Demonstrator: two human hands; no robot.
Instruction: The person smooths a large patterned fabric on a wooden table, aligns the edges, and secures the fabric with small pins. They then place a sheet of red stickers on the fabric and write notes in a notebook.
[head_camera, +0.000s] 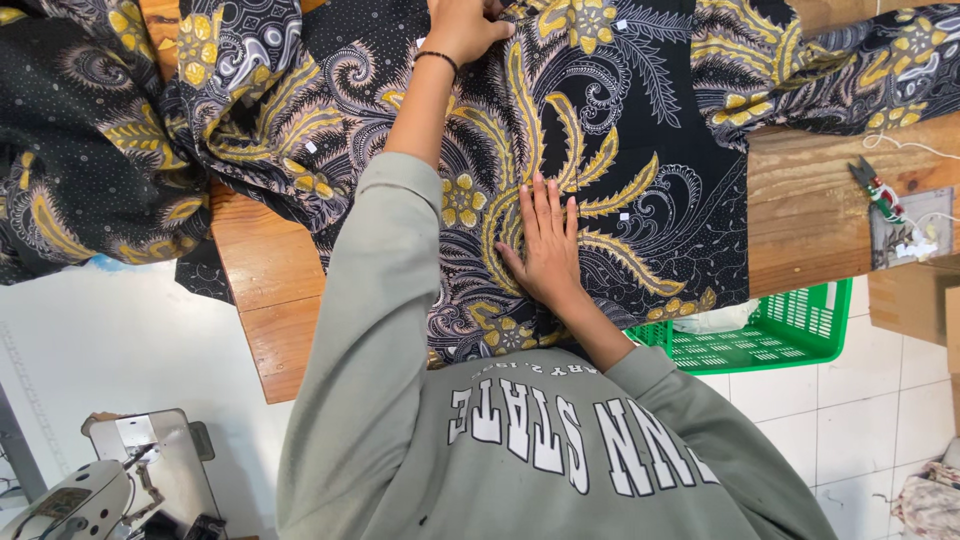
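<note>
A black batik cloth (620, 150) with yellow and grey floral swirls lies spread over a wooden table (270, 290). My right hand (545, 240) rests flat on it, palm down and fingers straight, near the table's front edge. My left hand (462, 28), with a dark beaded bracelet at the wrist, reaches far out onto the cloth at the top of the view. Its fingers are cut off by the frame edge, so its grip is unclear. More of the cloth is bunched in folds (90, 150) at the left. Several tiny white tags dot the fabric.
Thread snips (875, 185) and a small card lie on the bare wood at the right, with white thread beside them. A green plastic basket (790, 335) stands under the table's right side. A sewing machine (90, 490) is at the bottom left, on a white tiled floor.
</note>
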